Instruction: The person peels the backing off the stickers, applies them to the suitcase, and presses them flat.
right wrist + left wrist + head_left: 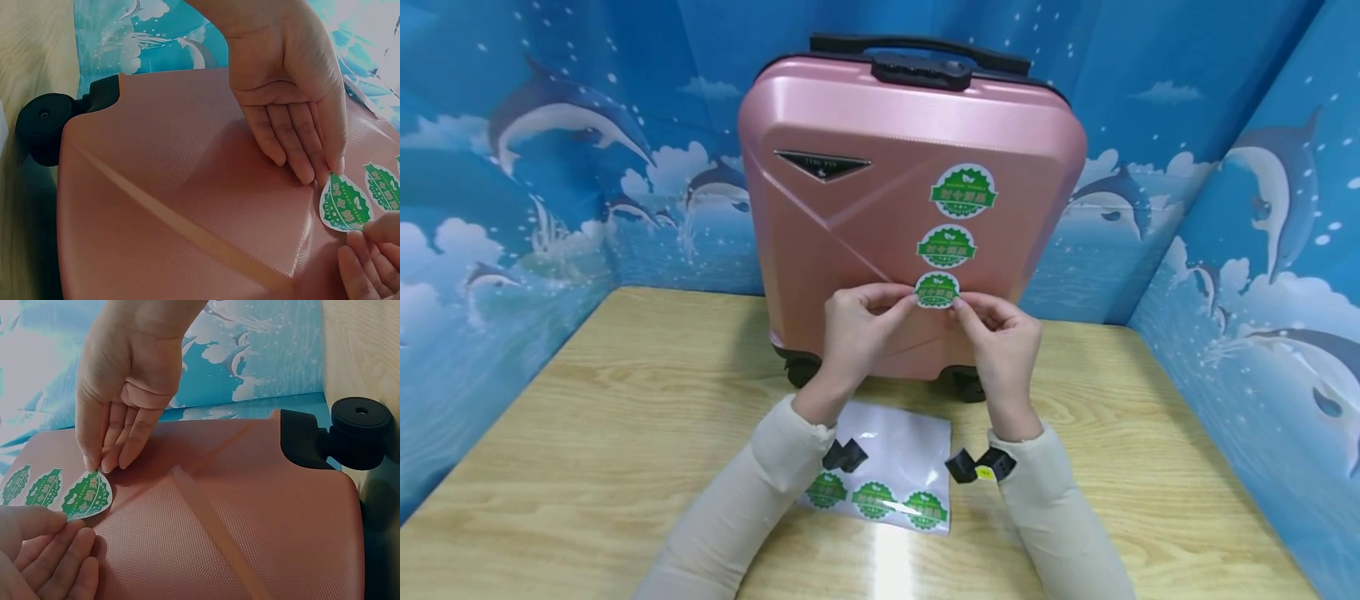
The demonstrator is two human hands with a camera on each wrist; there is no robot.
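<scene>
A pink hard-shell suitcase [820, 250] stands upright on the table. Down its right half runs a column of round green-and-white stickers, among them a top sticker [964, 192] and a middle sticker [947, 247]. Both hands hold the lowest sticker [936, 290] at the suitcase front, just below the middle one. My left hand [859, 333] pinches its left edge between thumb and index finger. On the opposite edge, my right hand [1006, 346] pinches it likewise. In the left wrist view, this sticker [87, 495] bends slightly, its rim standing off the shell.
On the wooden table [647, 433], a glossy sticker sheet [895, 433] lies between the forearms, with three green stickers along its near edge. Black wheels [967, 385] support the suitcase, and a dark handle [917, 46] tops it. A dolphin-print curtain [580, 208] encloses the back and sides.
</scene>
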